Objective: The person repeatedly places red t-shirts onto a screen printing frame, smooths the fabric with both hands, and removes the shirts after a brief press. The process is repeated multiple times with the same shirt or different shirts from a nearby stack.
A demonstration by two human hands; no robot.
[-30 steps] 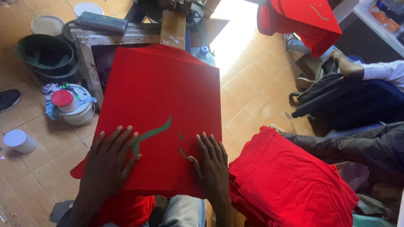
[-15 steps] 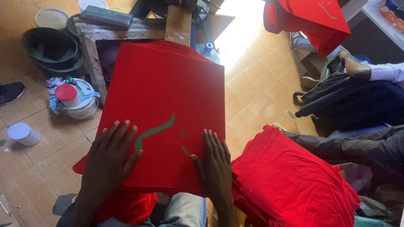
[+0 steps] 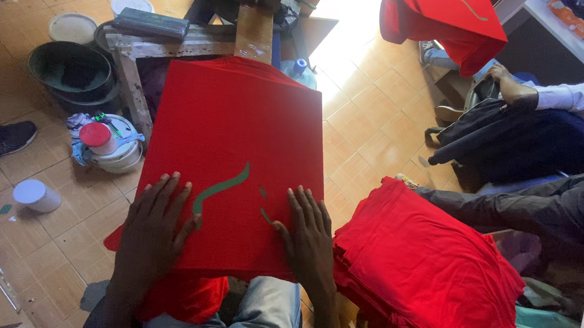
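Observation:
A red shirt [image 3: 238, 130] lies stretched flat over a printing board, with a green curved print [image 3: 218, 191] near its lower edge. My left hand [image 3: 152, 232] rests flat on the shirt's lower left, fingers spread. Just right of the print, my right hand [image 3: 310, 233] presses flat on the cloth with its fingers apart. Neither hand holds anything.
A stack of folded red shirts [image 3: 431, 277] sits at my right. Left of the board are a dark bowl [image 3: 69, 68], a tub with a red lid [image 3: 105, 142] and a small white cup [image 3: 35, 195]. A seated person's arm [image 3: 583, 106] and legs [image 3: 516, 207] are at the right.
Both hands stayed flat on the shirt, shifting only slightly. The view tilted a little, so the board sits lower in frame.

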